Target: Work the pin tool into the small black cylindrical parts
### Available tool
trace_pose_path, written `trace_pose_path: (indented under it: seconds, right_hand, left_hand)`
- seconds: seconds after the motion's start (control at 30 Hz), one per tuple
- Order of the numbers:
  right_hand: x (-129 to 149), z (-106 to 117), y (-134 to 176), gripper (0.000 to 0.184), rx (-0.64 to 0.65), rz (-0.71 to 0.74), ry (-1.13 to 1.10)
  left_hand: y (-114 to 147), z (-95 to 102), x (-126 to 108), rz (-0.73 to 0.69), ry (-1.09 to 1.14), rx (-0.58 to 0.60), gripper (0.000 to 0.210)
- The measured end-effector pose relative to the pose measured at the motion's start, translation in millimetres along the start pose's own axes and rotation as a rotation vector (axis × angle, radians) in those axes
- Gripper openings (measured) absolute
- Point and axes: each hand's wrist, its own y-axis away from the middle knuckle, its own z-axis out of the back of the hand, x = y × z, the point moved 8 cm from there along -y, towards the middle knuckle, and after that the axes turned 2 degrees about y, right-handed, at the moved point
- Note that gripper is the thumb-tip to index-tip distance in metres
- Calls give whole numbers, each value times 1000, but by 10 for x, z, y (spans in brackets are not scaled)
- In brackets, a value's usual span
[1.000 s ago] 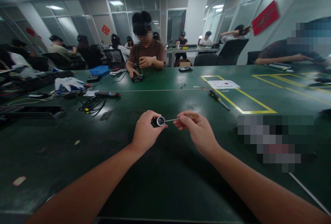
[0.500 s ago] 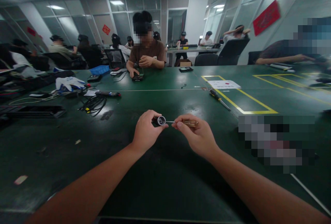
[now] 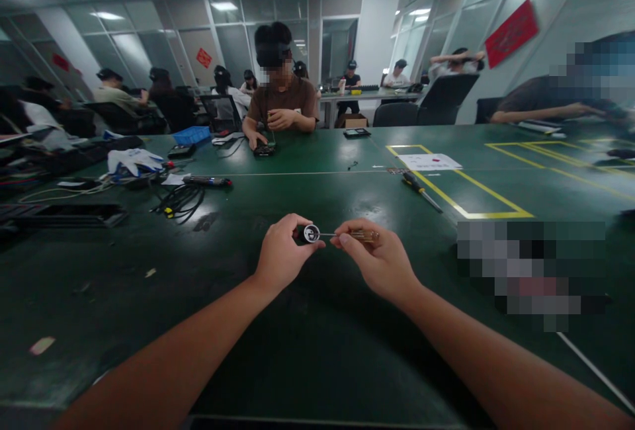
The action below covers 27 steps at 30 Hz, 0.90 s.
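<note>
Between thumb and fingers, my left hand (image 3: 284,249) grips a short dark cylindrical part (image 3: 311,234) with a pale round rim; its open end faces me and parts show inside. My right hand (image 3: 376,251) is closed around the amber, see-through handle of a screwdriver (image 3: 366,236). The thin metal shaft points left and its end meets the cylinder's rim or opening; I cannot tell how deep the tip sits. Both hands are held above the green table (image 3: 317,350).
A second screwdriver (image 3: 421,190) lies by yellow tape and a white sheet (image 3: 430,162). To the left are a coiled black cable (image 3: 183,202), a pen-like tool (image 3: 207,180) and white gloves (image 3: 133,162). A co-worker (image 3: 282,96) sits opposite, hands on a dark device.
The cylinder has shifted slightly right and turned its open end more toward me, closer to the screwdriver. My right hand stays almost where it was.
</note>
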Motion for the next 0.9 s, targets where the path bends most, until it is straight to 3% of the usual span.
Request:
trace_pose_path:
  seconds: [0.3, 0.53, 0.73, 0.9]
  right_hand:
    - [18, 19, -31, 12, -24, -52, 26]
    - [35, 21, -30, 11, -8, -25, 64]
    - [59, 0, -21, 10, 16, -10, 66]
    - [64, -13, -34, 9, 13, -43, 71]
  left_hand:
    - [30, -146, 132, 141, 148, 108, 37]
    - [22, -220, 160, 87, 182, 150, 47]
    - [23, -225, 156, 48, 243, 146, 38]
    - [44, -263, 188, 99, 260, 187, 32]
